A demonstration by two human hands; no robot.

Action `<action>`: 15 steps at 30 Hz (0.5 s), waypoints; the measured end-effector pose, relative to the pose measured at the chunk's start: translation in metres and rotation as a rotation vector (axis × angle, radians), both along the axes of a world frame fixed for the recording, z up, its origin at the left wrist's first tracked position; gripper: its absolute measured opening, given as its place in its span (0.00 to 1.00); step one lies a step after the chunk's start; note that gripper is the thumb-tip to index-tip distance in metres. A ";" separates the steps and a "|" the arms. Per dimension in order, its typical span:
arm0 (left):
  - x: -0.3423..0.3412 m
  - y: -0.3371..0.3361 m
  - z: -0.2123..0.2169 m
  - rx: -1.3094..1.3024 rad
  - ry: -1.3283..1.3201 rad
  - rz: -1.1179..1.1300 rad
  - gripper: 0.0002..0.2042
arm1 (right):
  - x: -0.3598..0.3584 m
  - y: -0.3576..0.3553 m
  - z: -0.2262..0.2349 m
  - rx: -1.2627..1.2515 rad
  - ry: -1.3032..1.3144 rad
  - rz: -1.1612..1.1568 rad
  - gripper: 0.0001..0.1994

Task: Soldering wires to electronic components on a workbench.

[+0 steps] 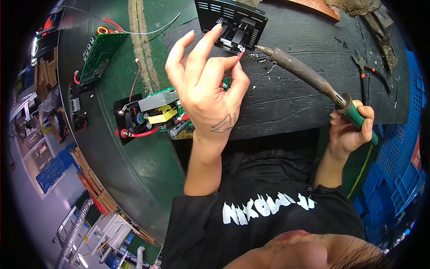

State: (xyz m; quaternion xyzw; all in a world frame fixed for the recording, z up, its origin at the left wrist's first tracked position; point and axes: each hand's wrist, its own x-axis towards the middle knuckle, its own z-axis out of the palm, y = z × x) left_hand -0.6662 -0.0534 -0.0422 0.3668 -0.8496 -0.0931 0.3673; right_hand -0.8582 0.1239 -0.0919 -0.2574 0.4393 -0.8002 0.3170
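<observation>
My left hand [204, 85] pinches a thin red wire [240, 56] between thumb and forefinger, its other fingers raised and spread. The wire's end meets a metal terminal on the black sockets [237, 35] of a vented black panel [210, 13], which is propped up on the dark bench. In my right hand [347, 130] is a soldering iron [304, 74], held by its green handle. Its tip points left, close to the panel's edge and a little to the right of the terminal. Partly behind my left hand lies an electronic assembly [156, 110] with a fan and a yellow transformer.
Cutting pliers [369, 71] with orange-and-black handles lie at the right of the bench [286, 110]. A strand of solder wire [154, 32] reaches in from the left, near a green circuit board [105, 56]. Blue crates [398, 130] stand at the right. Small scraps dot the bench.
</observation>
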 end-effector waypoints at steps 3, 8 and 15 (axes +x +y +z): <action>0.003 -0.002 -0.003 0.026 0.033 -0.011 0.04 | 0.001 -0.002 0.000 0.003 0.003 0.002 0.17; 0.004 -0.001 -0.009 0.071 0.118 -0.031 0.05 | 0.001 -0.002 0.002 0.016 0.012 0.005 0.17; 0.001 0.001 -0.010 0.023 0.101 -0.002 0.06 | 0.002 -0.002 0.004 0.044 0.019 0.004 0.17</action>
